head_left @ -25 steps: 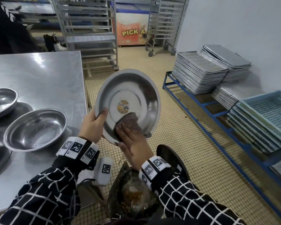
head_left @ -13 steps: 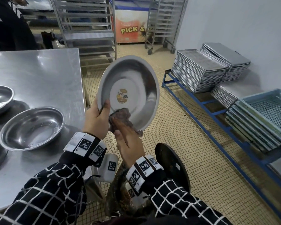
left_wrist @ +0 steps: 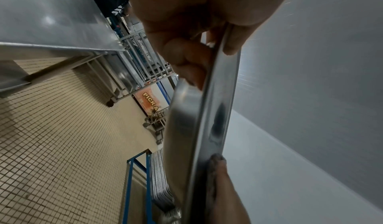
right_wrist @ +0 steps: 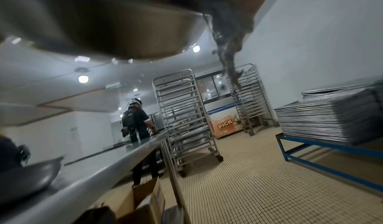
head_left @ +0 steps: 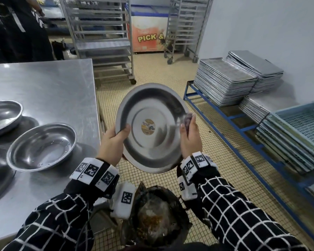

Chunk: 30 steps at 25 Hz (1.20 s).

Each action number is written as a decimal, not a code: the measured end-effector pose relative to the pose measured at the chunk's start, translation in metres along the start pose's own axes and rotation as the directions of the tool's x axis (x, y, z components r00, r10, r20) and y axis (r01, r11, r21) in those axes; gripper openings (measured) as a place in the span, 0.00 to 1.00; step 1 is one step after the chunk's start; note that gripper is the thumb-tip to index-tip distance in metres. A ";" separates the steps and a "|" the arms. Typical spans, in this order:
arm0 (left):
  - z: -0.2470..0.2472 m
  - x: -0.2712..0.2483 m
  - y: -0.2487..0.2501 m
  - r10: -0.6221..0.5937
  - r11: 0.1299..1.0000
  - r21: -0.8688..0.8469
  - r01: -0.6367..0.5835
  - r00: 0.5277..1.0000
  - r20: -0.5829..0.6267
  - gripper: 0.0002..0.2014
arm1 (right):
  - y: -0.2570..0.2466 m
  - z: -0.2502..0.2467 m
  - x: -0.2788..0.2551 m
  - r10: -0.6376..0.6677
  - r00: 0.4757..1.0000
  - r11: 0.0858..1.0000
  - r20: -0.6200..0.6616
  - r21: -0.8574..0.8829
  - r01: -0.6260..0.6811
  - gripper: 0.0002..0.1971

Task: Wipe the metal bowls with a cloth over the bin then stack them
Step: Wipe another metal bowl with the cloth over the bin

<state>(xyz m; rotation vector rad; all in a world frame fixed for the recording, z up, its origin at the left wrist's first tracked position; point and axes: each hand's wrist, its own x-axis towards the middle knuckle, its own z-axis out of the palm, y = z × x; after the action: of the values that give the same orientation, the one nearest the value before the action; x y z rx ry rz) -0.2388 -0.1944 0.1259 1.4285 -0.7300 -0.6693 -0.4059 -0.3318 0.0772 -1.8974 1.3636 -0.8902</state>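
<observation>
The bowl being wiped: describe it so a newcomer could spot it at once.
Right of the steel table, above the black bin, the held bowl is tilted up between the left hand and the right hand. Unlike the table bowls, it shows a round sticker inside.

Bare tiled floor runs open up the middle of the frame, between the desk at left and the blue rack of stacked trays at right. Two bowls occupy the desk's near left part. Directly below the raised bowl sits the bin. Wheeled racks close the far end.
</observation>
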 end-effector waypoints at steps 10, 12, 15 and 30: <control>-0.010 0.008 -0.016 0.015 0.999 0.032 -0.016 0.999 0.047 0.15 | -0.004 -0.006 -0.001 0.256 0.962 0.924 -0.094 0.318 -0.214 0.06; -0.001 -0.001 -0.022 0.065 0.997 0.036 -0.068 0.994 0.084 0.19 | -0.013 0.003 -0.010 0.315 0.940 0.872 -0.134 0.431 -0.231 0.06; 0.014 -0.016 -0.024 0.059 0.996 0.063 -0.063 0.996 0.070 0.10 | -0.023 0.010 -0.018 0.303 0.942 0.844 -0.144 0.499 -0.195 0.07; 0.005 0.002 -0.016 0.044 0.996 0.086 -0.037 0.996 -0.083 0.06 | -0.050 0.055 -0.066 -0.404 0.831 0.911 0.383 0.090 0.402 0.21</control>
<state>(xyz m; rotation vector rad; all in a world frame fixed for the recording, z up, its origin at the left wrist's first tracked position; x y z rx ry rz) -0.2408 -0.1996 0.1098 1.5062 -0.7259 -0.5491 -0.3502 -0.2491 0.0756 -2.2559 0.7279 -0.6428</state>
